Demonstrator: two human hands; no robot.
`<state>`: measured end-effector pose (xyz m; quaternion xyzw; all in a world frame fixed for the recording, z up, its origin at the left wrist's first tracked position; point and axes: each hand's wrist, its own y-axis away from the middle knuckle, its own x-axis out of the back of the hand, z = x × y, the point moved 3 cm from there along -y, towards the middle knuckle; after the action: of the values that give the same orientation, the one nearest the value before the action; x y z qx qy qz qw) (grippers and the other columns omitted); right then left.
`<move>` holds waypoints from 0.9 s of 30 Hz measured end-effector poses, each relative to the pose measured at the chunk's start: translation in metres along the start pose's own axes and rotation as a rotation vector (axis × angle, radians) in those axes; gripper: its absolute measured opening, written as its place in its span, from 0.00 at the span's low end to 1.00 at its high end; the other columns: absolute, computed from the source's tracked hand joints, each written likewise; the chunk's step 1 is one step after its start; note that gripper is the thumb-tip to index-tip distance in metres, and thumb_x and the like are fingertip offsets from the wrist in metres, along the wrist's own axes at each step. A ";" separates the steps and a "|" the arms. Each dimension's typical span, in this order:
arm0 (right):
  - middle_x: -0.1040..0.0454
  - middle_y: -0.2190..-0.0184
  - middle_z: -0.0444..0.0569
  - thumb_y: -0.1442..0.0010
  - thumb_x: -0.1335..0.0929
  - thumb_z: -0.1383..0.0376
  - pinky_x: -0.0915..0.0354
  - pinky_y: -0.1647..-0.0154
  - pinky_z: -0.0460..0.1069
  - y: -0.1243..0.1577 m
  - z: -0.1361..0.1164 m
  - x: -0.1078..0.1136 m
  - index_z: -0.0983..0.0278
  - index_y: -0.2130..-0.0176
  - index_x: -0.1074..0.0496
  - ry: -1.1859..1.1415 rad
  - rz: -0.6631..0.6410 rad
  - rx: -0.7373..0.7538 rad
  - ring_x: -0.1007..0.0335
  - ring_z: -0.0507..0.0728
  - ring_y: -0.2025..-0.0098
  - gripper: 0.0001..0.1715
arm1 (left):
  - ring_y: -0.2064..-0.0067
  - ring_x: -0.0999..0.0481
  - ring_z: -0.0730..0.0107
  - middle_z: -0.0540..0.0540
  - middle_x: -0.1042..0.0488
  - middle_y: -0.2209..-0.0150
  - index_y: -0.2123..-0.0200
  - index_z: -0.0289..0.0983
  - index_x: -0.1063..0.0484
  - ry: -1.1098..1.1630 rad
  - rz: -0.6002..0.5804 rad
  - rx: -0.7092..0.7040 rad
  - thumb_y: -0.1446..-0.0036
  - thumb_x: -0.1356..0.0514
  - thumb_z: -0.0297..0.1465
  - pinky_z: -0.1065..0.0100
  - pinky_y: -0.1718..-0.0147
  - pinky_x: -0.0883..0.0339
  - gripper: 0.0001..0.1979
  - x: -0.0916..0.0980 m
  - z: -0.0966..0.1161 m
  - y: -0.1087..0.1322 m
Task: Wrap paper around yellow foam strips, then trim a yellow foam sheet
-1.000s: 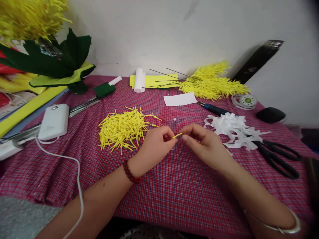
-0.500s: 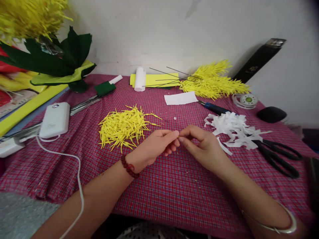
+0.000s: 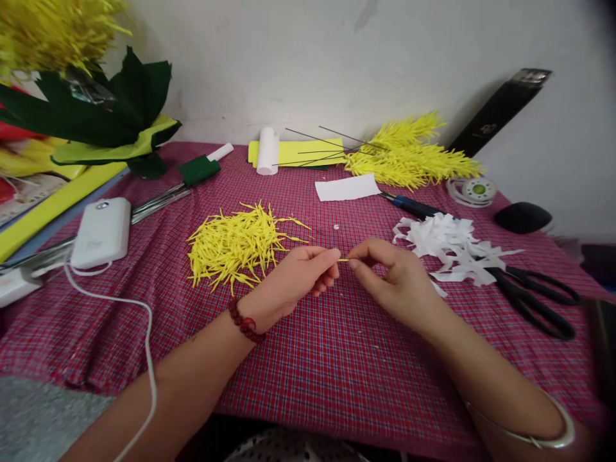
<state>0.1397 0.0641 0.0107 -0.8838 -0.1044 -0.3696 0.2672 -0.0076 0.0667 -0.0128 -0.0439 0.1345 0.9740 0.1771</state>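
My left hand [image 3: 298, 276] and my right hand [image 3: 394, 279] meet above the red checked tablecloth [image 3: 337, 359]. Both pinch the ends of one thin yellow paper strip [image 3: 342, 260], of which only a short piece shows between the fingertips. A heap of similar twisted yellow strips [image 3: 238, 244] lies just left of my left hand. White paper scraps [image 3: 447, 247] lie to the right of my right hand, partly over black scissors [image 3: 539, 298].
Finished yellow spiky stems [image 3: 409, 157] with wires lie at the back by the wall, next to a yellow sheet [image 3: 298, 153] and a white roll [image 3: 267, 151]. A white power bank [image 3: 101, 232] with cable sits left. Green and yellow paper [image 3: 96, 115] piles up far left. A tape roll [image 3: 474, 190] sits right.
The fingertips closed together over the strip half a second ago, then drew slightly apart, so a short thin piece shows again. The view shifted a little.
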 end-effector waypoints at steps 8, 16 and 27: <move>0.30 0.78 0.43 0.46 0.37 0.72 0.41 0.74 0.47 -0.001 -0.003 0.000 0.61 0.74 0.35 -0.016 -0.026 -0.042 0.35 0.51 0.75 0.08 | 0.78 0.39 0.79 0.54 0.36 0.80 0.77 0.35 0.33 -0.210 0.009 -0.117 0.44 0.44 0.33 0.73 0.77 0.45 0.12 -0.001 0.003 0.001; 0.34 0.80 0.41 0.48 0.37 0.70 0.43 0.76 0.46 -0.002 -0.001 -0.002 0.61 0.76 0.36 -0.226 -0.074 -0.185 0.39 0.50 0.77 0.07 | 0.67 0.33 0.70 0.48 0.30 0.71 0.72 0.35 0.32 -1.007 0.115 -0.670 0.41 0.46 0.27 0.67 0.66 0.41 0.08 -0.006 0.017 0.011; 0.38 0.80 0.39 0.44 0.37 0.63 0.45 0.78 0.46 -0.002 0.011 -0.008 0.62 0.74 0.35 -0.386 -0.182 -0.275 0.44 0.49 0.78 0.08 | 0.65 0.32 0.68 0.46 0.30 0.69 0.70 0.35 0.32 -1.158 0.117 -0.726 0.39 0.48 0.28 0.66 0.65 0.40 0.09 -0.006 0.015 0.012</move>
<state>0.1395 0.0720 -0.0006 -0.9530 -0.1814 -0.2272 0.0852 -0.0074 0.0579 0.0053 0.4348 -0.3146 0.8318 0.1416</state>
